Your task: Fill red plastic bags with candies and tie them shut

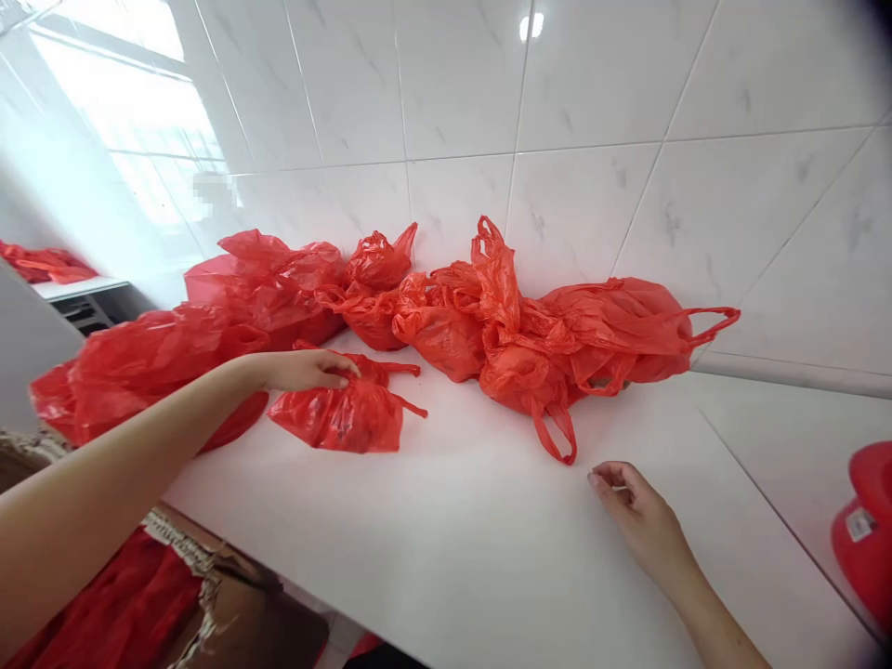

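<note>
On the white tabletop (pixel 432 502), my left hand (pixel 313 370) is closed on the upper part of a small red plastic bag (pixel 345 418). Its handles stretch out to the right, and its contents are too hidden to name. My right hand (pixel 631 502) hovers over the table to the right, fingers curled toward the thumb, with nothing visible in them. Closest to that hand lies a red plastic bag (pixel 522 376) whose looped handle hangs toward it. Behind, several filled red bags (pixel 446 334) stand bunched along the wall.
A white tiled wall (pixel 460 102) bounds the table at the back. Large red bags (pixel 153 362) crowd the left end. Below the front edge sits an open cardboard box (pixel 237 604) with red material inside. A red plastic object (pixel 868 548) with a label stands at far right.
</note>
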`<action>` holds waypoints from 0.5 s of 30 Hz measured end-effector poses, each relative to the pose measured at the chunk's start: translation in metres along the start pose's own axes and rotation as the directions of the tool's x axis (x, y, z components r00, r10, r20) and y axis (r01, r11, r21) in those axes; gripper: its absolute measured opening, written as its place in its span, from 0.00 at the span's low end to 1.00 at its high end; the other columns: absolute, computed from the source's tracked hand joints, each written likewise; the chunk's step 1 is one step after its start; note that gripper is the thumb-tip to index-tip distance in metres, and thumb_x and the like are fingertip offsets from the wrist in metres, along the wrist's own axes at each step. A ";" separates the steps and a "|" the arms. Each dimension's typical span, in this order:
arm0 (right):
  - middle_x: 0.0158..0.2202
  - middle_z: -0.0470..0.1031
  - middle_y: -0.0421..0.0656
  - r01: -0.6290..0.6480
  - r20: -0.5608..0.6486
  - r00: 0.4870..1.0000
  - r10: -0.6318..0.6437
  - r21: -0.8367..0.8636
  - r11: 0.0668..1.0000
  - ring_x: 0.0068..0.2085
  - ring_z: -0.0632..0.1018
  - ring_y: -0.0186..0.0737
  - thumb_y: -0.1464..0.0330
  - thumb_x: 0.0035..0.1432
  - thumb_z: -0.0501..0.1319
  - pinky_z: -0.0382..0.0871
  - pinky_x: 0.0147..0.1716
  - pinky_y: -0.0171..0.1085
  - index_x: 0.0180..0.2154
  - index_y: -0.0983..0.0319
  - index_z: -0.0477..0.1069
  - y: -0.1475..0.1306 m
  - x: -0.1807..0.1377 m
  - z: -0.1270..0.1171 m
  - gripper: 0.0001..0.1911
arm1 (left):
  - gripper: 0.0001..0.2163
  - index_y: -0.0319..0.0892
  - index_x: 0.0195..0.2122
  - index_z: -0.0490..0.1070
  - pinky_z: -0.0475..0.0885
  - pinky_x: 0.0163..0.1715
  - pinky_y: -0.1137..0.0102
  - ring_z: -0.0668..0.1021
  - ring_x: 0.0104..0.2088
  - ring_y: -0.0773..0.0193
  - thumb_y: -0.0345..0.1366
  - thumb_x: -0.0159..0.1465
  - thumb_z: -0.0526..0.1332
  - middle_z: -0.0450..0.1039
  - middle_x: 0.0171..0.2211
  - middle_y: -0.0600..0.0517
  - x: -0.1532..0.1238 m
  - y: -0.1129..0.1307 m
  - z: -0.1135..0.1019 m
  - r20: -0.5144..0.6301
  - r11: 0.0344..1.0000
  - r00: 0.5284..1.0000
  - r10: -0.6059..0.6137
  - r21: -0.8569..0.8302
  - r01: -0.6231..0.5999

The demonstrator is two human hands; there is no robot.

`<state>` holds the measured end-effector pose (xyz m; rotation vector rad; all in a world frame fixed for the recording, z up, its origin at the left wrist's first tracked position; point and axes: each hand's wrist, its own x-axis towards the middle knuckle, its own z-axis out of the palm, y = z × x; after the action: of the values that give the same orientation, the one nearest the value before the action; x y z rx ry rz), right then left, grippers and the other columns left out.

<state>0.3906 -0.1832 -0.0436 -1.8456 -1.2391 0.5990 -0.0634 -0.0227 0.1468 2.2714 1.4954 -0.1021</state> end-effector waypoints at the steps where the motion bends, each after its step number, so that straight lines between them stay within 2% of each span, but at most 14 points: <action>1: 0.37 0.77 0.43 -0.003 -0.005 1.000 0.003 -0.004 1.000 0.32 0.76 0.41 0.48 0.51 0.59 0.68 0.29 0.38 0.36 0.56 0.70 0.001 0.001 0.000 0.19 | 0.13 0.47 0.44 0.76 0.68 0.46 0.73 0.76 0.46 0.61 0.35 0.62 0.56 0.77 0.45 0.55 0.005 -0.011 -0.002 -0.045 0.998 0.998 -0.050 0.028 0.052; 4: 0.36 0.78 0.43 -0.006 -0.007 1.000 0.006 -0.020 1.000 0.33 0.77 0.43 0.48 0.51 0.58 0.69 0.29 0.38 0.36 0.55 0.70 0.004 0.002 0.000 0.19 | 0.16 0.40 0.50 0.73 0.64 0.53 0.61 0.71 0.53 0.53 0.36 0.67 0.51 0.72 0.52 0.47 0.021 -0.033 0.010 -0.266 0.978 0.952 -0.150 0.104 0.183; 6: 0.36 0.78 0.43 -0.002 0.003 1.000 0.002 -0.038 0.999 0.34 0.77 0.43 0.48 0.52 0.57 0.69 0.30 0.38 0.35 0.55 0.70 0.006 0.003 0.000 0.18 | 0.21 0.37 0.57 0.67 0.59 0.57 0.51 0.64 0.59 0.46 0.39 0.70 0.45 0.64 0.59 0.40 0.029 -0.036 0.030 -0.434 0.958 0.883 -0.178 0.130 0.257; 8: 0.36 0.78 0.42 0.004 0.011 1.000 -0.004 -0.058 0.998 0.35 0.77 0.43 0.49 0.54 0.56 0.69 0.31 0.38 0.36 0.54 0.69 0.004 0.002 0.002 0.17 | 0.24 0.38 0.63 0.60 0.53 0.59 0.45 0.59 0.62 0.43 0.44 0.71 0.42 0.56 0.64 0.37 0.034 -0.032 0.056 -0.534 0.946 0.830 -0.163 0.153 0.284; 11: 0.36 0.77 0.40 0.023 0.017 1.000 -0.022 -0.082 0.996 0.35 0.76 0.41 0.51 0.57 0.55 0.69 0.32 0.37 0.36 0.54 0.69 -0.001 -0.002 0.005 0.15 | 0.28 0.45 0.66 0.56 0.48 0.59 0.38 0.51 0.66 0.38 0.52 0.68 0.47 0.48 0.68 0.39 0.037 -0.022 0.100 -0.562 0.948 0.822 -0.093 0.204 0.246; 13: 0.35 0.76 0.40 0.048 0.013 0.999 -0.047 -0.085 0.995 0.34 0.76 0.41 0.52 0.58 0.55 0.69 0.32 0.37 0.35 0.55 0.68 -0.006 -0.004 0.006 0.14 | 0.31 0.50 0.66 0.55 0.46 0.57 0.32 0.46 0.68 0.35 0.56 0.64 0.51 0.42 0.70 0.41 0.040 -0.019 0.123 -0.532 0.943 0.846 -0.040 0.259 0.208; 15: 0.33 0.76 0.40 0.067 0.001 0.998 -0.067 -0.071 0.995 0.32 0.75 0.41 0.53 0.59 0.55 0.68 0.32 0.37 0.34 0.55 0.68 -0.010 -0.005 0.007 0.14 | 0.32 0.54 0.66 0.56 0.48 0.54 0.29 0.44 0.68 0.32 0.57 0.62 0.54 0.40 0.71 0.42 0.045 -0.022 0.136 -0.491 0.925 0.871 -0.005 0.328 0.190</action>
<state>0.3779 -0.1838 -0.0397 -1.8545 -1.3308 0.5232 -0.0419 -0.0285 0.0039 2.6514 1.9903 0.1908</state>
